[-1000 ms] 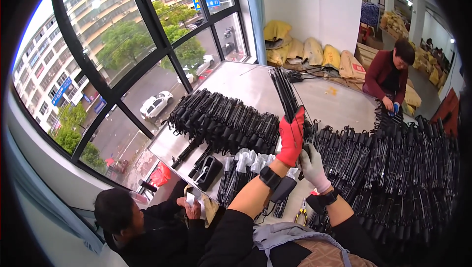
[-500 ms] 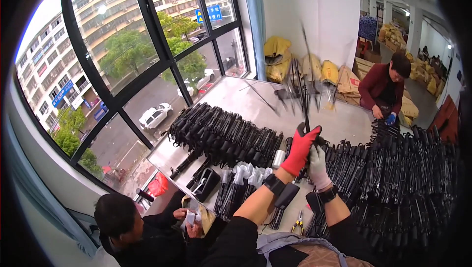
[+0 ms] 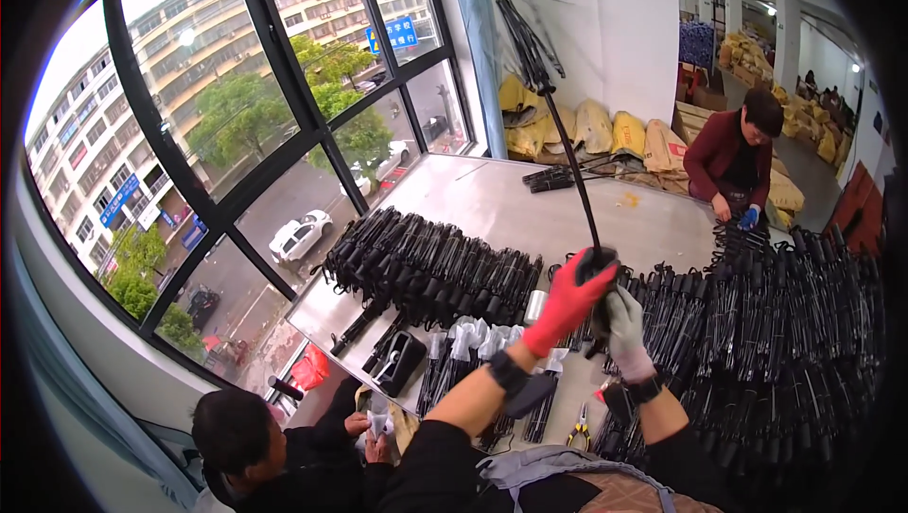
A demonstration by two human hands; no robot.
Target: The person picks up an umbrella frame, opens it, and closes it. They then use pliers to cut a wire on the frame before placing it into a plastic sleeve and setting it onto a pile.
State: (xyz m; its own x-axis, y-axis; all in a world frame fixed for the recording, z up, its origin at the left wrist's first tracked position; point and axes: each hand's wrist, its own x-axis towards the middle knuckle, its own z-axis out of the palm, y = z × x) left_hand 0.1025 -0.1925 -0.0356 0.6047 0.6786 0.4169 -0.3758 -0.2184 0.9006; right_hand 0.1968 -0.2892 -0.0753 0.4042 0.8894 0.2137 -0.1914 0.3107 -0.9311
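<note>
1. Umbrella [image 3: 539, 76], black: ribs up top, upper ctr of frame, vs. white wall [image 3: 634, 31]; thin shaft slants down & right to approx. ctr of frame.
2. L hand [image 3: 570, 297], red glove w/ dark fingertips: closed round umbrella's lower end, so nearly all the shaft plus ribs stick up above the grip.
3. R hand [image 3: 627, 326], pale glove: just below & right of L hand, fingers up against the dark lower end; can't tell if it's clamped on or only touching.
4. Hard to see: lower end mostly hidden btwn the gloves & blurred; R fingertips don't show clearly. Ribs smeared at upper R side, can't count 'em.
5. Around grip: R pile [image 3: 757, 343] of black umbrellas fills lower R, far edge lost in dark rim; L pile [image 3: 435, 267] at ctr-left; white roll [image 3: 536, 307] just L of red glove, partly covered.
6. Bottom ctr: pliers [image 3: 579, 428], yellow/black handles, on table [image 3: 662, 220]. L forearm hides part of the wrapped bunch [image 3: 463, 343].
7. Co-worker [image 3: 726, 163] in dark red, upper R; another person [image 3: 236, 437] lower L, body cut off by bottom edge.
</note>
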